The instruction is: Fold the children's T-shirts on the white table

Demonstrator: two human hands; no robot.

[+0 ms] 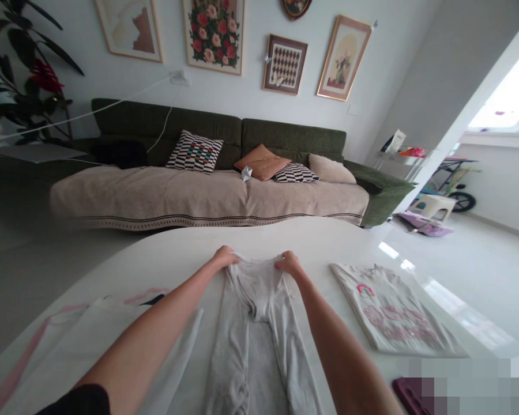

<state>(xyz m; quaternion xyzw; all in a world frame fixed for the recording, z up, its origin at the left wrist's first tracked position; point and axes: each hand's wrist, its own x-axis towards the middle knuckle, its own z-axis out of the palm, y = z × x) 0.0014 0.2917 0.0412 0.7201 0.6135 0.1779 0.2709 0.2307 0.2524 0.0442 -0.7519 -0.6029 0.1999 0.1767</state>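
Observation:
Light grey pants (262, 291) lie on the white table with their waistband away from me and both legs running toward me. My left hand (225, 257) pinches the left end of the waistband, and my right hand (289, 263) grips the right end. Between the hands the waistband is stretched fairly straight. Wrinkles show along the legs, whose lower ends leave the bottom of the view.
A folded pale shirt (400, 317) lies right on the table (311, 236). White and pink cloth (82, 334) is at left, partly behind my left arm. A dark maroon object (409, 395) sits lower right. Beyond stands a green sofa (294, 135) with cushions.

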